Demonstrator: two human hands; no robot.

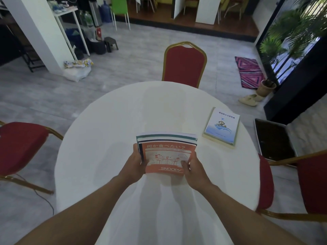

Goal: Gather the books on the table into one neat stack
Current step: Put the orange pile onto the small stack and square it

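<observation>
A stack of several books (pixel 166 140) is held over the middle of the round white table (pixel 109 124); an orange Snoopy book (pixel 166 156) lies on top. My left hand (pixel 137 160) grips the stack's left edge. My right hand (pixel 192 165) grips the right edge, thumb on the orange cover. A second small pile, a white and blue book (pixel 222 127) on a thicker beige one, lies flat on the table at the right, apart from both hands.
Three red chairs with gold frames surround the table: one at the far side (pixel 184 64), one at the left (pixel 19 147), one at the right (pixel 300 184). A black tray (pixel 274 138) lies on the floor at the right.
</observation>
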